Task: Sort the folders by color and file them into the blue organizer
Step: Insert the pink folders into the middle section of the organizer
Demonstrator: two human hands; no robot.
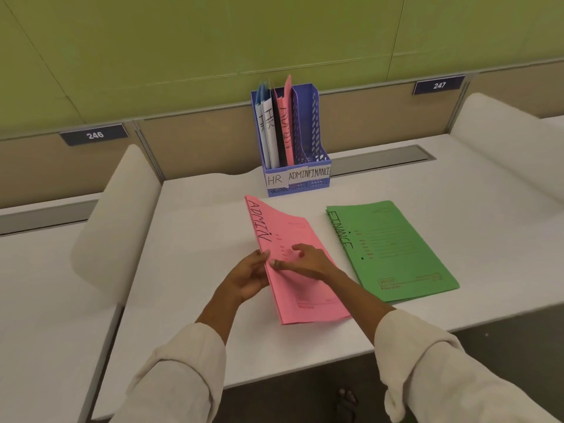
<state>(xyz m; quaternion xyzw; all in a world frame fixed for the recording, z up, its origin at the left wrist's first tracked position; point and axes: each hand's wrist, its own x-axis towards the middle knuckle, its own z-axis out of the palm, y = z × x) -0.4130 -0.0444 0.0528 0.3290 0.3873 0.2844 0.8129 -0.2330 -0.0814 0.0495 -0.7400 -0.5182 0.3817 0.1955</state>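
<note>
White desk (195,239); filed labels half-hidden.

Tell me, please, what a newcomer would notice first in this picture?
First the pink folder marked ADMIN at the desk's centre, its left edge lifted by the left hand while the right hand rests on top. To its right lie green FINANCE folders; behind stands the blue organizer, its FINANCE slot empty.
</note>
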